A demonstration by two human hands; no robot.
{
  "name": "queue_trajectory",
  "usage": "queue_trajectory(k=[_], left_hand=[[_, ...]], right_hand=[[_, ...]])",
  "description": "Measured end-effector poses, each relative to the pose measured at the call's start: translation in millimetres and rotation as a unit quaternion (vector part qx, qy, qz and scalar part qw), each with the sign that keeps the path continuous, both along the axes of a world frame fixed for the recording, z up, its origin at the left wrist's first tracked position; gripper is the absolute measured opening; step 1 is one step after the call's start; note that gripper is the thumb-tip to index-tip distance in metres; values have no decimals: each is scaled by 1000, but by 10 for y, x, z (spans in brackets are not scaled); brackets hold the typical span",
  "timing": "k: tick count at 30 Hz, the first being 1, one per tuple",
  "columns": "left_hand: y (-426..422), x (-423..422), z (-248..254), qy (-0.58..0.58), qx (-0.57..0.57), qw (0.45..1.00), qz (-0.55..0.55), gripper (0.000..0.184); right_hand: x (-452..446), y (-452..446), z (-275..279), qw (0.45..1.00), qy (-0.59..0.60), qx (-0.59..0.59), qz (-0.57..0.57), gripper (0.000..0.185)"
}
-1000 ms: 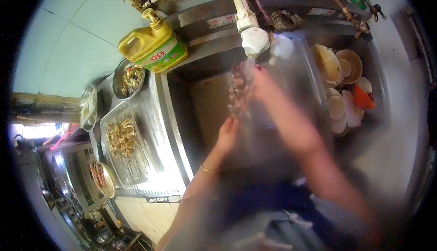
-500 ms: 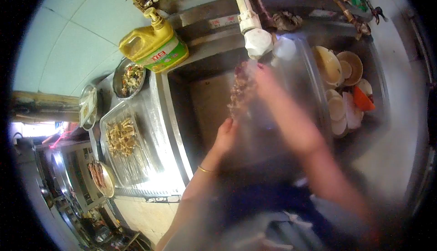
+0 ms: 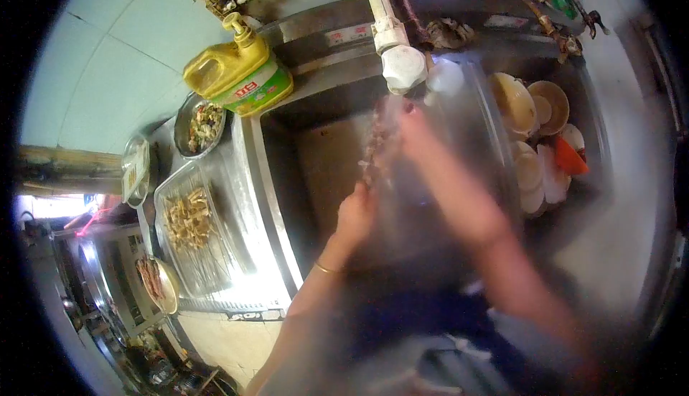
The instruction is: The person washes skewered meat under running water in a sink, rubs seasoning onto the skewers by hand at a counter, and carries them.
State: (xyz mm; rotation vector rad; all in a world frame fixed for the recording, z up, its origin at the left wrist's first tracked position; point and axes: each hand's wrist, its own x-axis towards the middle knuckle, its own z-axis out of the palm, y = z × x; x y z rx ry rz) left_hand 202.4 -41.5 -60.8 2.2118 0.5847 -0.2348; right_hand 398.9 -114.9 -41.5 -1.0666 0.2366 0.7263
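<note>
Over the sink (image 3: 269, 180), my left hand (image 3: 357, 211) is closed around the lower end of a bundle of skewers (image 3: 373, 148). Small brownish pieces, looking like meat, run up from it toward the tap. My right hand (image 3: 413, 127) is at the bundle's upper end, just beneath the white tap fitting (image 3: 404, 69). Its fingers are blurred, and I cannot make out whether they grip the skewers. A haze over the lens softens the lower middle of the view.
A yellow detergent jug (image 3: 240, 73) stands at the sink's back left corner. Left of the sink are a tray (image 3: 226, 270) of skewers, a bowl of mixed food (image 3: 204, 127) and a bowl of meat strips (image 3: 169, 288). The right basin holds stacked bowls (image 3: 513, 101) and an orange piece (image 3: 569, 155).
Both hands stay in nearly the same place with the skewers under the tap. The whole view has shifted slightly to the left.
</note>
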Motion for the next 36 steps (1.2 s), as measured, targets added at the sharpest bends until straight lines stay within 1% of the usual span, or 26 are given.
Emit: queue_trajectory(k=[1, 2, 4, 7, 8, 9, 10, 11, 12, 13, 14, 16, 17, 19, 20, 21, 23, 24, 25, 26, 29, 30, 31, 32, 35, 36], left_hand=[[8, 50, 127, 20, 55, 998, -16, 26], [11, 79, 192, 39, 110, 993, -33, 24], [36, 97, 187, 18, 144, 989, -41, 26], [51, 88, 150, -25, 161, 986, -21, 25], [51, 79, 121, -40, 161, 986, -9, 26], [33, 78, 49, -111, 85, 990, 18, 25], [0, 86, -37, -181, 9, 982, 45, 26], [-16, 76, -106, -249, -67, 963, 72, 26], [1, 54, -63, -159, -252, 946, 126, 26], [28, 19, -11, -62, -426, 885, 175, 27], [40, 6, 53, 37, -581, 784, 214, 27], [-5, 79, 180, -17, -500, 848, 174, 26], [-33, 95, 210, -43, -458, 875, 154, 26], [-20, 129, 25, -60, -428, 888, 159, 28], [-8, 165, -68, -70, -413, 894, 158, 30], [1, 199, -64, -115, -330, 928, 132, 32], [21, 248, -60, -200, -153, 964, 83, 36], [23, 258, -38, -166, -137, 974, 73, 34], [34, 269, 5, -131, -120, 982, 62, 32], [42, 259, 44, -95, -101, 989, 51, 31], [-56, 228, 95, -186, -125, 973, 58, 24], [-51, 202, 68, -147, -250, 954, 78, 22], [-49, 179, 10, -105, -372, 917, 97, 20], [-50, 166, -25, -60, -488, 863, 114, 18], [71, 169, 298, 10, -645, 755, 116, 17], [61, 175, 339, 10, -650, 745, 149, 15]], right_hand=[[-6, 28, -22, 999, -39, -35, -6, 34], [-12, 44, -41, 998, -30, -42, -29, 30], [-43, 116, 62, 996, -10, -53, -76, 22], [-2, 148, 58, 996, -5, -59, -69, 23], [-4, 138, 52, 997, 13, -36, -61, 25], [-8, 119, 93, 998, 31, -13, -52, 27], [-9, 100, 133, 998, 48, 10, -43, 30], [-3, 91, 154, 998, 46, 14, -37, 30], [12, 84, 165, 998, 43, 18, -32, 30], [31, 77, 169, 999, 41, 22, -26, 30], [57, 60, 139, 998, 34, 54, -20, 31], [92, 17, 85, 993, 21, 114, -9, 32], [83, -16, 57, 991, 46, 122, -10, 33], [59, -31, 129, 986, 90, 142, -7, 34], [-10, -12, 73, 996, -13, 88, -25, 35], [-150, 17, -72, 992, -115, 31, -43, 36], [-301, 42, -63, 992, -119, 16, -38, 36], [-355, 35, 88, 998, -20, 58, -17, 35], [-387, 30, 196, 992, 79, 101, 3, 34], [-387, 35, 228, 996, 66, 57, -15, 28], [-352, 70, 217, 997, 67, 23, -28, 22], [-334, 51, 200, 997, 65, 36, -5, 21], [-312, 18, 180, 997, 64, 48, 16, 21], [-296, -6, 156, 996, 63, 59, 37, 20], [-287, 6, 176, 998, -7, 48, 30, 19], [-277, 16, 138, 997, -2, 65, 35, 20]])
